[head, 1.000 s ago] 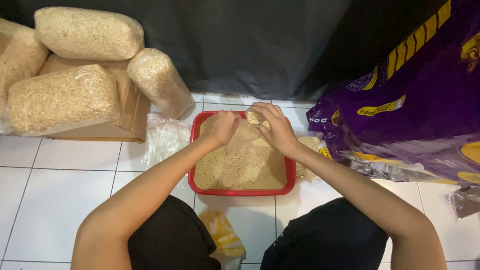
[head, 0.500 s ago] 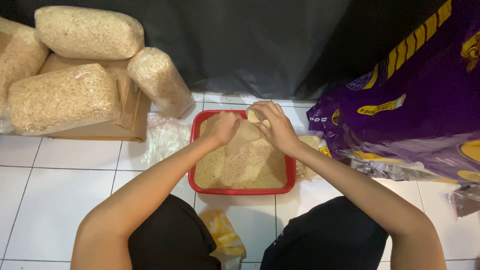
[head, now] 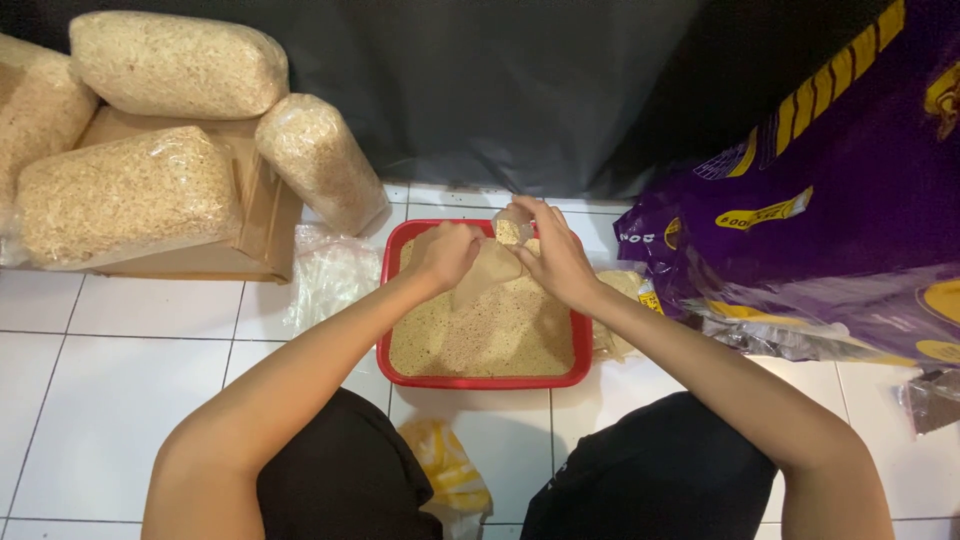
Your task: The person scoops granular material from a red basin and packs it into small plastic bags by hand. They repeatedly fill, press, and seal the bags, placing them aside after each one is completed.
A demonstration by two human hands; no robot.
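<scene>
Bag (head: 497,262), small and clear, pinched by left hand (head: 447,255) and right hand (head: 555,255) above tray (head: 480,380); keep mouth open, level.

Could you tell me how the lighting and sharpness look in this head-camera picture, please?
Head view: even light on the white floor tiles, no harsh glare; the dark backdrop is underexposed; mild sheen on the purple sack; the left hand and right hand over the red tray look reasonably sharp, with soft shadows beneath.
</scene>
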